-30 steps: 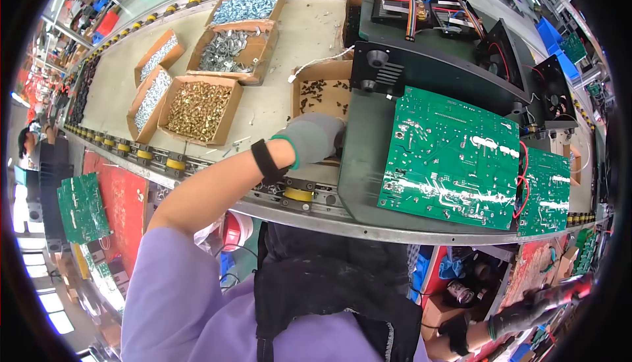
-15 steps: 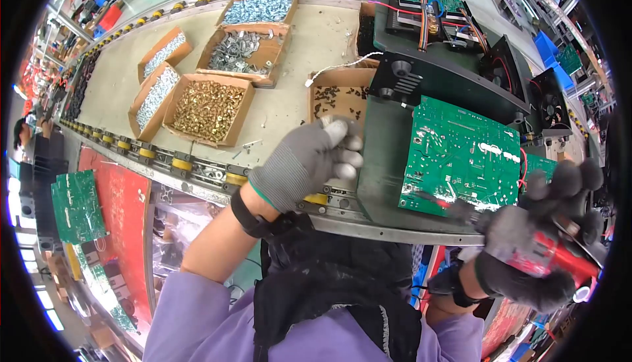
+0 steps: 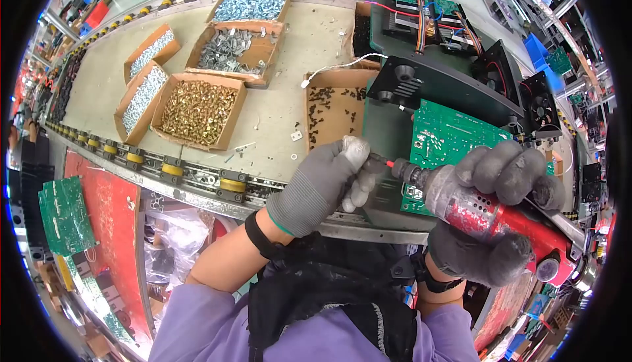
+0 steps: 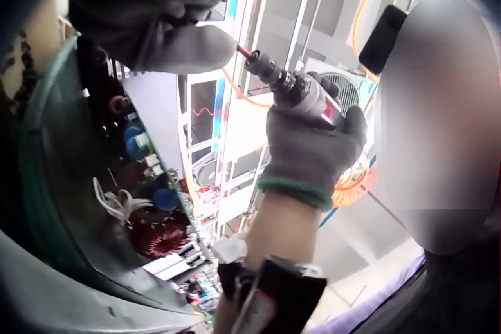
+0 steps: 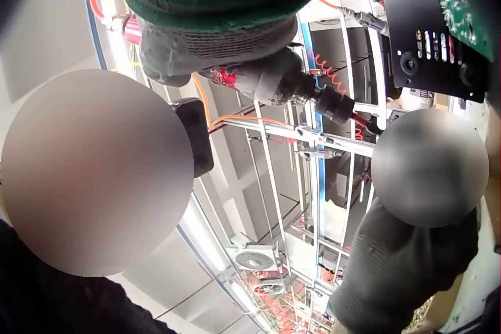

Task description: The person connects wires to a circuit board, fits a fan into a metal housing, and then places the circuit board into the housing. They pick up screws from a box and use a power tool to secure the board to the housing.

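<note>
In the head view, my grey-gloved left hand [image 3: 313, 187] has thumb and fingers drawn together on a small dark piece, its shape mostly hidden, at the tip of a red bit [image 3: 390, 164]. My right hand [image 3: 500, 210] grips the red-and-grey power driver [image 3: 477, 214], whose nose points left toward those fingers. Both wrist views also show the bit's tip [image 4: 242, 50] [image 5: 360, 120] at the left hand's fingers. Behind the driver, a green circuit board [image 3: 447, 128] lies in a dark metal housing [image 3: 388, 121], partly covered by the right hand.
Beside the housing, a cardboard box [image 3: 345, 119] holds small black screws. Farther left stand boxes of brass-coloured parts [image 3: 197, 108], metal clips [image 3: 227, 49] and silvery pieces. A white cable [image 3: 336, 67] crosses the screw box's edge. Yellow rollers [image 3: 232, 185] line the table's near side.
The right hand has brought the driver left and up over the board's near part. The left hand has shifted slightly right and down, its fingers now meeting the bit's tip.
</note>
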Motion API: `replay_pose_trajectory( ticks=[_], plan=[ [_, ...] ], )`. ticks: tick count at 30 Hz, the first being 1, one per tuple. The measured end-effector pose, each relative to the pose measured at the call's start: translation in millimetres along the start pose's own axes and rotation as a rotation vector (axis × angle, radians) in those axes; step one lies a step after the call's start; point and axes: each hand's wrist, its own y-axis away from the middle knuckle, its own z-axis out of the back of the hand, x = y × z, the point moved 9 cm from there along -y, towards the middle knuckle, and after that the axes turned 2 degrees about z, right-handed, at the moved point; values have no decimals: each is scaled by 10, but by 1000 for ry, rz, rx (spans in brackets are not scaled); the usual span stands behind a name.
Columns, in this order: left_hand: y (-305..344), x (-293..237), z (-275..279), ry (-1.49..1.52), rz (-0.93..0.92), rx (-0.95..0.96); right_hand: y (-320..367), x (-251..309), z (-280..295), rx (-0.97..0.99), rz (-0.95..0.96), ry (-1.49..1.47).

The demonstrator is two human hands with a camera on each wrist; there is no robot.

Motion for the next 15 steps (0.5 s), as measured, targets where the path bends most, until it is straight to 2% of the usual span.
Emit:
replay_pose_trajectory(
  ticks=[9, 11, 13, 15],
  plan=[
    [2, -98, 47, -298, 59, -115, -29, -5, 1, 93, -3, -114],
    [-46, -160, -82, -451, 93, 114, -65, 81, 165, 12, 43, -139],
    [-183, -287, -42, -473, 74, 50, -83, 172, 339, -74, 75, -169],
    [-356, -314, 2, -498, 42, -17, -97, 253, 554, -199, -22, -74]
  ],
)
